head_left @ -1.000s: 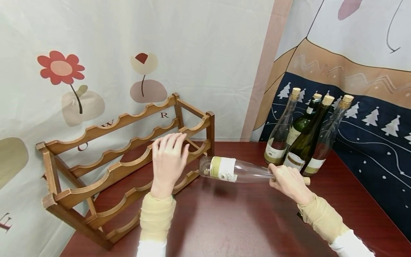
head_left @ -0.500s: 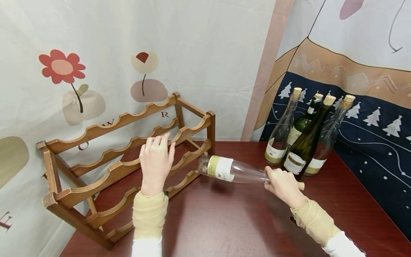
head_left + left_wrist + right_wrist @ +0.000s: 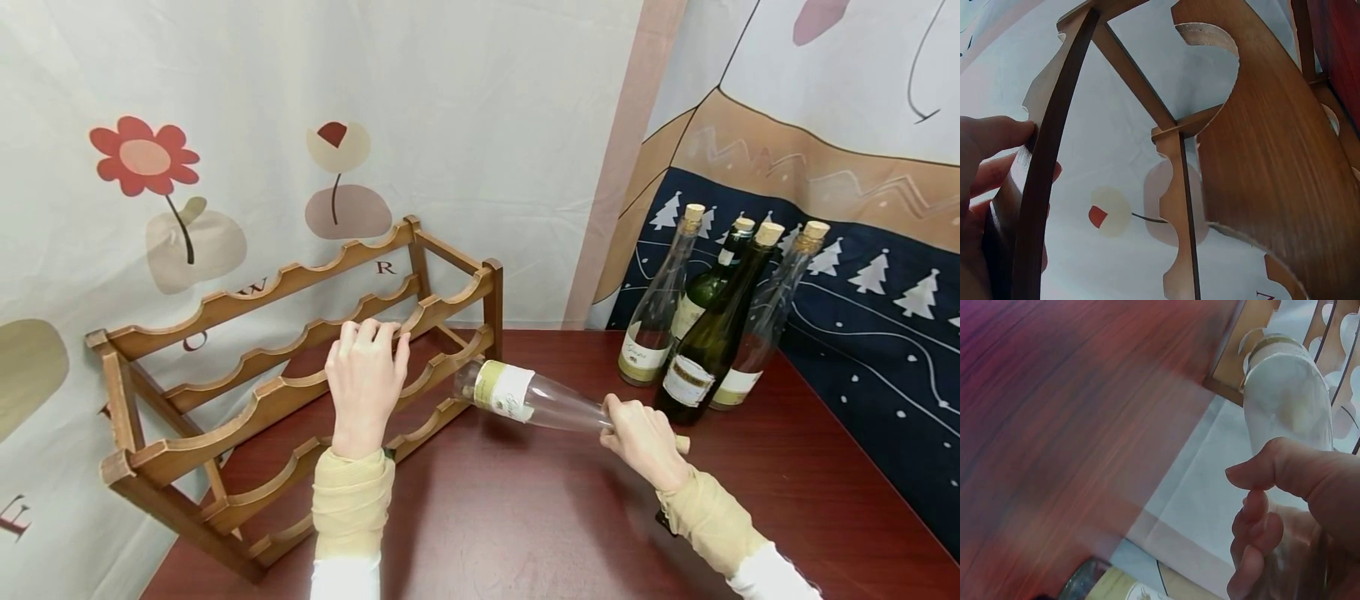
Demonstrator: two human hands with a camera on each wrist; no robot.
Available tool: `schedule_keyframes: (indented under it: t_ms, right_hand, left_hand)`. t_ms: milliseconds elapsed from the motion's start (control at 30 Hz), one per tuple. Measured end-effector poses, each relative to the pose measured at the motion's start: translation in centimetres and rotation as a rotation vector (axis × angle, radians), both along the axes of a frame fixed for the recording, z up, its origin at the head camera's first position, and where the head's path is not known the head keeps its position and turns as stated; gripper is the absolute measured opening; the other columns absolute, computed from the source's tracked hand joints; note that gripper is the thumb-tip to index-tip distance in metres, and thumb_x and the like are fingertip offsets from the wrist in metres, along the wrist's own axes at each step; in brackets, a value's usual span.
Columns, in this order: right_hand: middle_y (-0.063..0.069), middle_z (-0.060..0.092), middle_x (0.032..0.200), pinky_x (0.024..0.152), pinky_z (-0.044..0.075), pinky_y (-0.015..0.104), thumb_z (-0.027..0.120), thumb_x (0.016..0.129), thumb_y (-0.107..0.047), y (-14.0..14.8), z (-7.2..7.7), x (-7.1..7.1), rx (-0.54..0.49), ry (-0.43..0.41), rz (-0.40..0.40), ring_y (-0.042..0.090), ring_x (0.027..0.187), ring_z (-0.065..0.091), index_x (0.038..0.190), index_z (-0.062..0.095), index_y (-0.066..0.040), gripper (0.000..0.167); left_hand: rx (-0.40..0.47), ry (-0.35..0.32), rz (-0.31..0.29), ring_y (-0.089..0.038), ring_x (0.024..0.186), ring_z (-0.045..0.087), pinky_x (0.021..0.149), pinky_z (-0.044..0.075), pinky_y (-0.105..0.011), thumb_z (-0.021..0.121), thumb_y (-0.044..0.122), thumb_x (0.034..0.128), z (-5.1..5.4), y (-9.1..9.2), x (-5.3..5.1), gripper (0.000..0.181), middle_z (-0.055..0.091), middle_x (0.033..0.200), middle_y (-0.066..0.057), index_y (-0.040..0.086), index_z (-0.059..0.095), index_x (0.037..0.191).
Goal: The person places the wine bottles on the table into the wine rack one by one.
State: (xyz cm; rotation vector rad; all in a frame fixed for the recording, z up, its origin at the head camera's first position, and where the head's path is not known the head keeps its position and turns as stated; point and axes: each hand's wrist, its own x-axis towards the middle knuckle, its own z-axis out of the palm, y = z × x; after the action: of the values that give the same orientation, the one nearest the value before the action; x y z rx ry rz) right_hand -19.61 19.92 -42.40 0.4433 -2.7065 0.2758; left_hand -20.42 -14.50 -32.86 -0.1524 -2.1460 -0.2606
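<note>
The right hand (image 3: 641,437) has thumb and fingers curled round the neck of the clear wine bottle (image 3: 564,404), likely because this slim part suits the grasp; the left hand (image 3: 365,379) has thumb and fingers bent over the near upper rail (image 3: 232,425) of the wooden wine rack (image 3: 492,308), probably to steady it; the bottle is held nearly lying, its base toward the rack's right end, but whether they touch I cannot tell; its cork (image 3: 682,444) points right; at the far right, four corked bottles (image 3: 708,333) stand close together, perhaps for saving room.
</note>
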Motion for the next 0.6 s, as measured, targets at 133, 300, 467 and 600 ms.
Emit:
schedule_keyframes:
  t_ms: [133, 300, 467, 600]
  right_hand:
    - [0.001, 0.053, 0.055, 0.039, 0.034, 0.033, 0.07, 0.062, -0.007, -0.7, -0.2, 0.0, -0.012, -0.006, -0.011, 0.021, 0.044, 0.05, 0.078, 0.051, -0.012, 0.025]
    - [0.003, 0.057, 0.057, 0.04, 0.037, 0.035, 0.075, 0.061, -0.009, -1.8, -0.6, -0.1, -0.034, 0.01, -0.012, 0.025, 0.047, 0.056, 0.078, 0.052, -0.012, 0.029]
    - [0.006, 0.057, 0.056, 0.04, 0.038, 0.037, 0.075, 0.06, -0.008, -2.9, -0.9, -0.2, -0.052, 0.032, -0.011, 0.026, 0.046, 0.055, 0.077, 0.05, -0.011, 0.029]
    - [0.006, 0.057, 0.056, 0.04, 0.038, 0.038, 0.075, 0.06, -0.008, -3.6, -1.2, -0.5, -0.065, 0.037, -0.007, 0.026, 0.046, 0.055, 0.076, 0.05, -0.011, 0.03]
  left_hand:
    - [0.001, 0.011, 0.003, -0.035, 0.083, 0.056, 0.064, 0.048, -0.044, 0.068, 0.022, 0.0861, -0.1, 0.0, -0.1, 0.019, 0.068, 0.087, -0.014, 0.004, 0.071, 0.09]
    - [0.001, 0.017, 0.008, -0.036, 0.083, 0.056, 0.063, 0.047, -0.044, 0.067, 0.023, 0.0864, -0.2, -0.1, -0.2, 0.02, 0.067, 0.086, -0.014, 0.004, 0.07, 0.09]
    - [0.005, 0.013, 0.009, -0.035, 0.084, 0.056, 0.064, 0.047, -0.044, 0.067, 0.024, 0.0866, -0.2, -0.1, -0.2, 0.02, 0.067, 0.087, -0.014, 0.004, 0.07, 0.091]
    - [0.009, 0.014, 0.009, -0.035, 0.084, 0.057, 0.064, 0.047, -0.044, 0.067, 0.024, 0.0865, -0.3, 0.0, -0.2, 0.02, 0.067, 0.087, -0.014, 0.004, 0.07, 0.091]
